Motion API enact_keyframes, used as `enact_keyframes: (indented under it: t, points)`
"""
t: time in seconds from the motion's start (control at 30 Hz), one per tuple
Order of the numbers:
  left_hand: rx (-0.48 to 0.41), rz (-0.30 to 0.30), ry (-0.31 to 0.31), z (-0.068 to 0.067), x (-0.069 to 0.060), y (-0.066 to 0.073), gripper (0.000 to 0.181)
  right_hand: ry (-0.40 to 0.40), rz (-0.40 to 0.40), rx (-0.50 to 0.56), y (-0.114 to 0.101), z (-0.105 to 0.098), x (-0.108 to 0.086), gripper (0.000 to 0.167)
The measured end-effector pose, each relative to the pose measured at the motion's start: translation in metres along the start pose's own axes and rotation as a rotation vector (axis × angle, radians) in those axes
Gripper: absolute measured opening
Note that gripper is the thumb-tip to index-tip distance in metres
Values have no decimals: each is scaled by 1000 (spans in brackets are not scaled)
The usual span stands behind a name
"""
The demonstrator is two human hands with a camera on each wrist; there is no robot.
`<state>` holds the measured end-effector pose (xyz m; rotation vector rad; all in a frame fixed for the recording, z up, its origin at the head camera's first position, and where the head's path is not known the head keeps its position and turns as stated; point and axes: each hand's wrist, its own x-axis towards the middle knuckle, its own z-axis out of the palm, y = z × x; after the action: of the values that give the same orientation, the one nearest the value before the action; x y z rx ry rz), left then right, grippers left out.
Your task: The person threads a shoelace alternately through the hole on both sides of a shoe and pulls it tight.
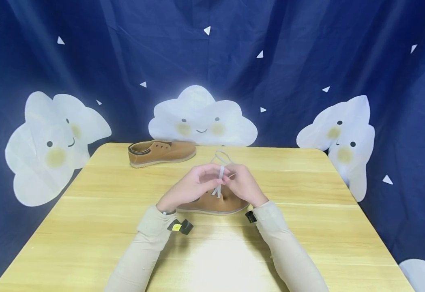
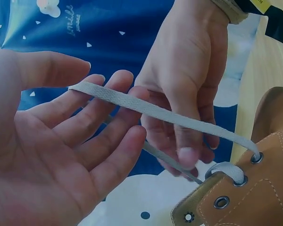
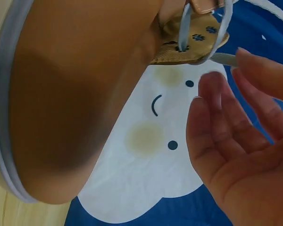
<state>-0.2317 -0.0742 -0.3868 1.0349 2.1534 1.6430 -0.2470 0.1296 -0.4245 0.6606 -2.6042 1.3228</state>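
Observation:
A brown shoe [image 1: 210, 205] sits on the table beneath both hands, its toe to the right in the head view. Its pale grey lace [image 2: 179, 119] runs from the eyelets across the fingers of my left hand [image 2: 61, 150] and back behind them. The left thumb is apart from those relaxed, slightly bent fingers. My right hand [image 3: 254, 155] pinches the lace between thumb and index finger near the shoe's tongue [image 3: 198, 37]. In the head view the left hand [image 1: 192, 184] and right hand [image 1: 244, 184] are close together above the shoe, with lace ends hanging between them.
A second brown shoe [image 1: 163, 153], with no lace visible in it, lies at the back left of the wooden table [image 1: 99, 227]. Behind the table hangs a dark blue curtain [image 1: 176, 48] with white clouds and triangles.

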Motion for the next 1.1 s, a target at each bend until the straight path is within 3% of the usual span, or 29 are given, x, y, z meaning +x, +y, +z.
enact_keyframes:
  t: [0.13,0.23,0.47,0.73,0.9,1.1]
  points:
    - [4,4,-18,0,0,2,30,-10,-8,-29,3,1,3,17]
    - [58,9,-16,-2,-2,2,32,33,19,-30,6,2,6,14]
    - [206,-9,21,-9,-5,0,37,170,142,178,12,4,14,14]
    - [501,-72,98,-22,-8,-11,28,192,263,294,17,10,18,14]
    - [618,-112,56,-25,-7,-15,28,215,313,309,18,16,18,13]
    - [684,-124,-15,-18,-3,-18,28,204,336,339,16,24,19,11]
